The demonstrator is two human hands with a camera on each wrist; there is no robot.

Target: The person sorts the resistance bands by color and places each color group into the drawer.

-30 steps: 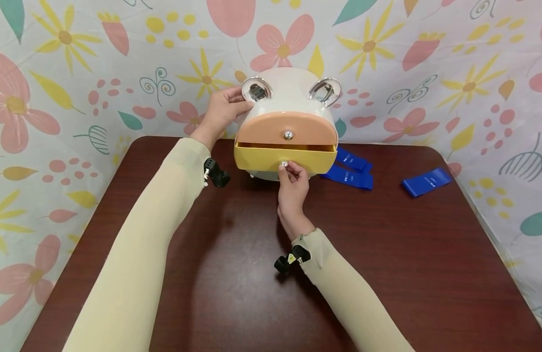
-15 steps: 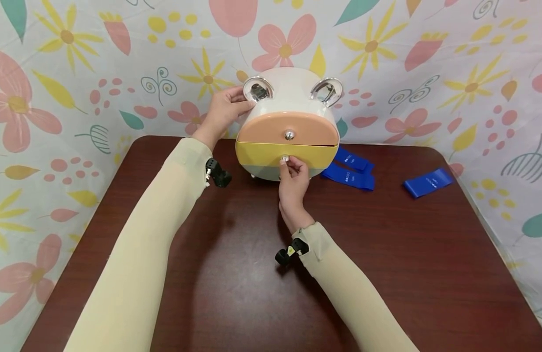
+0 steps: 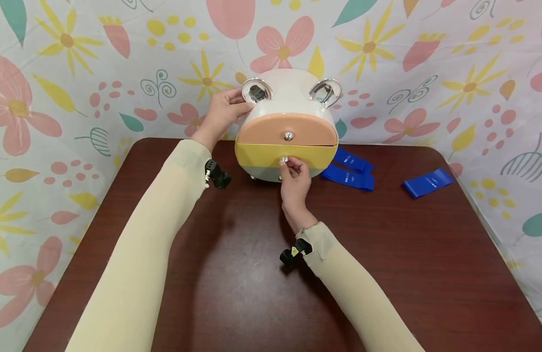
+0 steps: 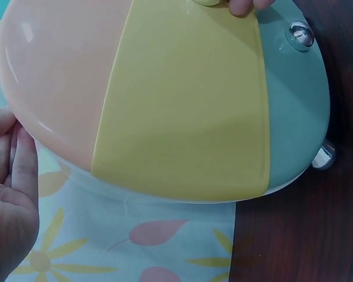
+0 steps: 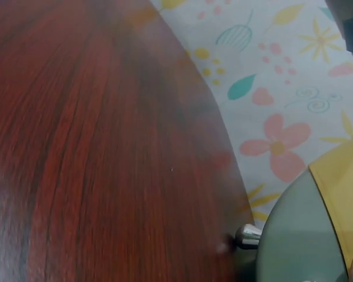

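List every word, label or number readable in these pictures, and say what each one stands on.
Nothing can be read for certain.
Blue bands beside the drawer box: white print, too small to read.
Lone blue band: white print, too small to read.
Drawer box: no text visible.

Glossy smooth plastic storage box (image 3: 287,127) with chromed metallic knobs (image 3: 288,136). Beneath it, polished dark wood-grain table (image 3: 385,254). Behind it, matt printed cloth backdrop (image 3: 429,63).
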